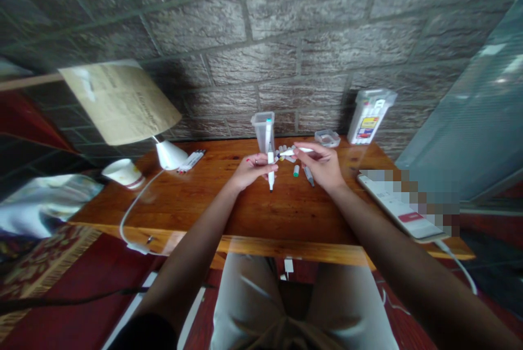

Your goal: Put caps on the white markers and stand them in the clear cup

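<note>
My left hand (pixel 250 171) is closed round a white marker (pixel 271 173), which stands roughly upright with its dark tip pointing down. In my right hand (pixel 322 162) a second white marker (pixel 300 150) is pinched and lies nearly level, its dark tip towards the left hand. Behind the left hand stands a clear plastic case (pixel 260 131) with a marker in it. Several loose caps (pixel 289 157) lie on the table between my hands. A green cap (pixel 296 171) and a grey marker (pixel 308 176) rest just below the right hand.
On the wooden table (pixel 286 214) stand a lamp (pixel 167 154), a paper cup (pixel 123 173) and several pens (pixel 192 160) at left. A clear lid (pixel 327 137), a full marker case (pixel 371 117) and a tablet (pixel 402 206) with a cable are at right. A brick wall (pixel 273 61) rises behind.
</note>
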A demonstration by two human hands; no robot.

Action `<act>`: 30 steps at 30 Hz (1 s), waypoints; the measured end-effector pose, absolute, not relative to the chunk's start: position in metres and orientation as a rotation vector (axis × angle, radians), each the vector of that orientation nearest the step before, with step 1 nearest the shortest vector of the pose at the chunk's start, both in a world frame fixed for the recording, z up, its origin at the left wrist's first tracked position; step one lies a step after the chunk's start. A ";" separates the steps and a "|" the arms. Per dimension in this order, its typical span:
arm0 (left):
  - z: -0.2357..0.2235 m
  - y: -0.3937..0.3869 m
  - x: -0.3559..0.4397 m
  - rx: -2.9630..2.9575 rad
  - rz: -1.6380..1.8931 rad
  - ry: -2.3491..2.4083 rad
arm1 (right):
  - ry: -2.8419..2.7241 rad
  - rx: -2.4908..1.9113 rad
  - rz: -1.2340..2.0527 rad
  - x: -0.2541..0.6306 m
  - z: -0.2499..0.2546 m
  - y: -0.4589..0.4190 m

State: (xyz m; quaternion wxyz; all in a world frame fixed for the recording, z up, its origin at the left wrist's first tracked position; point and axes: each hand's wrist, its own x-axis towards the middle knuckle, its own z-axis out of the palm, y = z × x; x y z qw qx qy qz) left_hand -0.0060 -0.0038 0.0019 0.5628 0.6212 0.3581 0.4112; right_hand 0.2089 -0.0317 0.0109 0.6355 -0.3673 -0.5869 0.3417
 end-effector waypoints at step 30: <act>-0.010 0.007 -0.006 1.297 1.040 0.733 | -1.478 -0.714 0.811 0.211 0.000 -0.024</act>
